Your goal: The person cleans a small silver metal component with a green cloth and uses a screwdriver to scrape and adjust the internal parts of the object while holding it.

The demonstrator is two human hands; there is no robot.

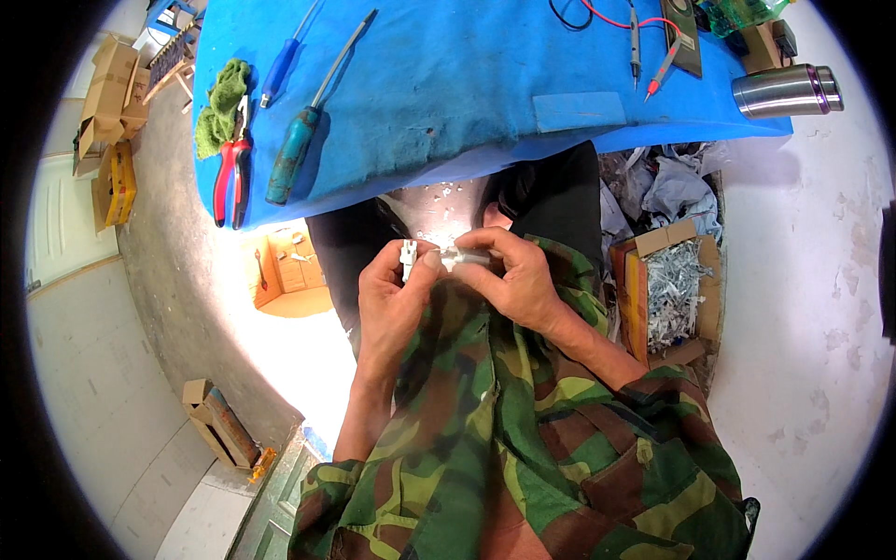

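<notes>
Just past the near edge of the blue-covered table, above my lap, both hands work close together. My left hand [394,297] pinches a small white plastic piece [408,259] that stands up between thumb and fingers. Facing it, my right hand [519,280] has thumb and forefinger closed on another white plastic part [467,258]. The fingertips nearly meet, and whether the two white parts are joined I cannot tell. Fingers cover much of both.
On the blue cloth [439,84] lie pliers [233,177], a green rag [224,103], a teal-handled screwdriver [297,154], a blue screwdriver [280,70], test probes [665,70] and a steel flask [784,91]. A carton of shredded scrap [674,299] stands right, an open cardboard box [289,271] left.
</notes>
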